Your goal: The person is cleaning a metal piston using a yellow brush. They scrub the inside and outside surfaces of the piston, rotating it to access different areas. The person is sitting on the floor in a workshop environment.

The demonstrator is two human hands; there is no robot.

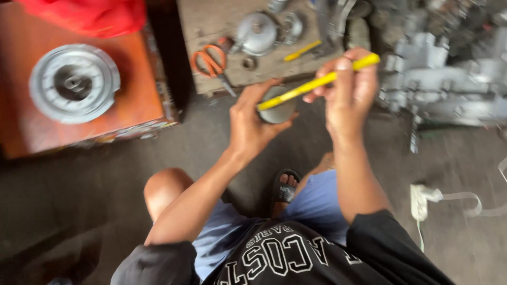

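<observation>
Scissors (pixel 212 62) with orange handles lie on the wooden board (pixel 211 26), right of the grey metal disc (pixel 74 83) on the red-brown box (pixel 31 126). Just below the board, the left hand (pixel 252 122) is wrapped around a small round grey part (pixel 278 107). Right of it, the right hand (pixel 349 89) pinches a yellow tool (pixel 317 82), whose tip rests on that part; grey engine castings (pixel 443 79) sit right of the board.

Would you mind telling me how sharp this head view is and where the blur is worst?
Head view: motion blur smears the whole frame; the left hand and its round grey part, the right hand with the yellow tool, and the grey engine parts are all soft; lighting is flat daylight, without glare.
</observation>
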